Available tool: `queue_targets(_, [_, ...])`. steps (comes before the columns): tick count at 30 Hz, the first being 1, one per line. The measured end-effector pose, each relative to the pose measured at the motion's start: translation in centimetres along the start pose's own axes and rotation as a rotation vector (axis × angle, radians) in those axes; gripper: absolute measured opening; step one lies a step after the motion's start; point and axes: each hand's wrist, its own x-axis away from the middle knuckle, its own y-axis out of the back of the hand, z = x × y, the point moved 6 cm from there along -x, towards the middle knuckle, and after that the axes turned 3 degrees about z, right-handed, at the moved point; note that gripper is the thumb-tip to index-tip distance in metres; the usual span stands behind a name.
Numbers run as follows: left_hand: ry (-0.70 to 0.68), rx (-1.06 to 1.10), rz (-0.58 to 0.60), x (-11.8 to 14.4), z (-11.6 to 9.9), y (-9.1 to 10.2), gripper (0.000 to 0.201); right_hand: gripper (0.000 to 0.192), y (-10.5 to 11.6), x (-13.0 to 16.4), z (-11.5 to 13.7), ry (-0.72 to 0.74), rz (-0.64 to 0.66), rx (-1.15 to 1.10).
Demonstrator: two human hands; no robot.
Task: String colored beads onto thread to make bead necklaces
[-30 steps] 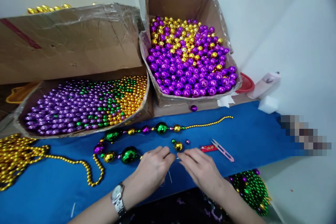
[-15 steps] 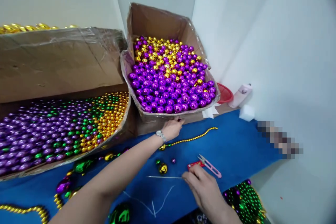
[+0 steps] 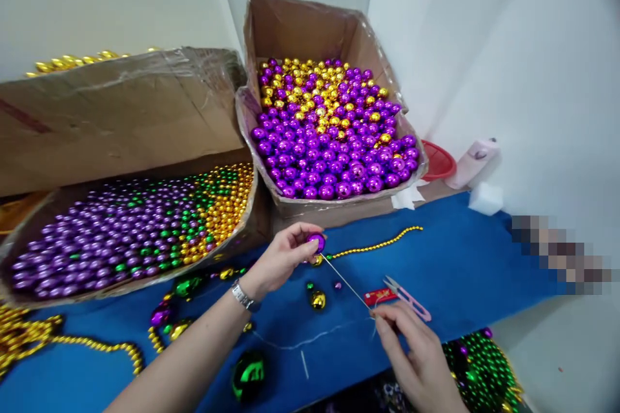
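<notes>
Between the thumb and fingers of my left hand [image 3: 281,261] is a shiny purple bead [image 3: 316,243]. My right hand [image 3: 411,348] pinches the end of a long thin needle [image 3: 346,280], which slants up to the bead. Whether its tip is inside the hole I cannot tell. A pale thread [image 3: 310,340] trails across the blue cloth [image 3: 477,271]. Below the bead lie a gold bead [image 3: 318,300], a small green bead [image 3: 310,286] and a small purple bead [image 3: 338,285]. Pink-handled snips [image 3: 411,301] and a red packet [image 3: 378,297] lie beside my right hand.
A carton [image 3: 334,204] of purple and gold beads stands behind my hands. Another carton [image 3: 121,116], at left, holds smaller beads. A gold bead strand [image 3: 378,246], a large green ball [image 3: 248,376] and a beaded garland [image 3: 186,286] lie on the cloth. Green beads [image 3: 484,368] sit lower right.
My left hand has come back from the carton's front edge with a purple bead. My right hand has tilted the needle up toward it. The view has shifted slightly.
</notes>
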Motion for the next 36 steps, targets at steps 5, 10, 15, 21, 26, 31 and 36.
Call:
queue_targets(5, [0.062,0.462,-0.095,5.0,0.5,0.7,0.032,0.015,-1.6,-0.3,1.4,0.072,0.041,0.012])
queue_targets(10, [0.084,0.591,-0.137,6.7,0.5,0.9,0.035,0.016,-2.2,-0.3,2.1,0.105,0.062,0.013])
queue_targets(15, [0.094,0.625,-0.165,7.2,0.7,1.0,0.026,0.017,-2.2,-0.1,2.6,0.126,0.058,0.025])
queue_targets(21, [0.111,0.661,-0.180,7.4,1.2,0.8,0.027,0.016,-2.1,0.0,2.6,0.132,0.053,0.066])
queue_targets(26, [0.112,0.661,-0.213,7.5,1.2,0.8,0.026,0.016,-2.1,0.2,2.6,0.141,0.076,0.094])
queue_targets(31, [0.054,0.405,-0.231,8.3,0.6,-0.3,0.028,0.020,-2.7,0.8,1.9,0.241,0.080,0.241])
queue_targets(36, [0.014,0.230,-0.110,8.8,-0.5,-1.5,0.035,0.017,-4.2,0.6,1.4,0.180,0.145,0.205])
